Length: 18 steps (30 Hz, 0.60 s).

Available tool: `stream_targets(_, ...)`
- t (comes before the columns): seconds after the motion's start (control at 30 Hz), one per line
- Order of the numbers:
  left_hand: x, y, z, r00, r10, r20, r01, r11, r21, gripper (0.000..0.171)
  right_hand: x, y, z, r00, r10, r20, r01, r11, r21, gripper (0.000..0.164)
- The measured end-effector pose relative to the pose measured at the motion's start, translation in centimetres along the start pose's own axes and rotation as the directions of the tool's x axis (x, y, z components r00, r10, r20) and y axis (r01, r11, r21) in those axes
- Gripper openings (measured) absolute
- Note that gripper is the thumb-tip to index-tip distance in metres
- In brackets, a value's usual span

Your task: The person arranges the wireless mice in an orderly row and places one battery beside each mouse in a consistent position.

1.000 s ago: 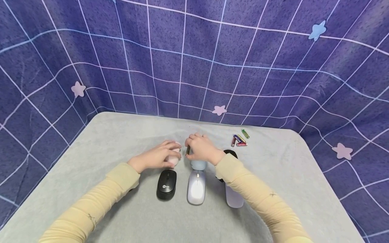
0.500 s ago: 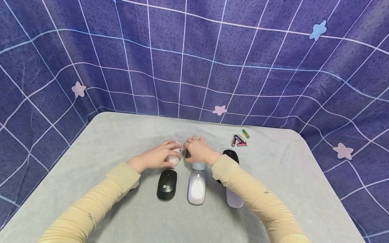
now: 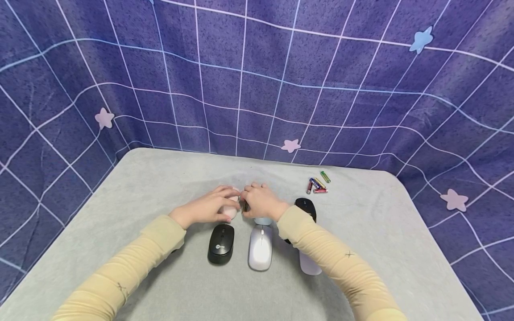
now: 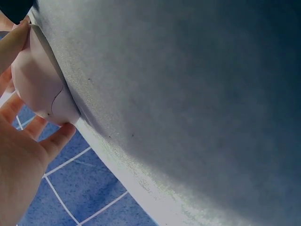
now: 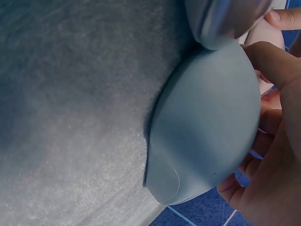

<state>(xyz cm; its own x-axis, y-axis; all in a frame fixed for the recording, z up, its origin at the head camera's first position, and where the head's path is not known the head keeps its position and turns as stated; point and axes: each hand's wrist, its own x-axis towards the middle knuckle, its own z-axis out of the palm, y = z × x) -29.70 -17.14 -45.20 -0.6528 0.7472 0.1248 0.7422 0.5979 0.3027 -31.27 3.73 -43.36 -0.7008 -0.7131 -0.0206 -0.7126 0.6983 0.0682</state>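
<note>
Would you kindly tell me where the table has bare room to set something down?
Bare: left of the left sleeve; right of the batteries and right sleeve; between the sleeves, on the silver mouse's near side. Crowded: the middle, with mice, left hand and right hand.

The head view is bright, the wrist views dimmer

The right grip [image 3: 262,201] (battery [image 3: 246,206] included) has shifted left, nearer the pink mouse [image 3: 230,211]
</note>
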Motion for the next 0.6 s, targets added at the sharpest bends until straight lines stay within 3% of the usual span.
stream_targets(0.6, 0.00, -0.14, 0.09, 1.000, 0.002, -0.001, -0.002, 1.000, -0.001, 0.039, 0.11, 0.14, 0.39, 1.000, 0.002, 0.013, -0.002, 1.000, 0.010, 0.038)
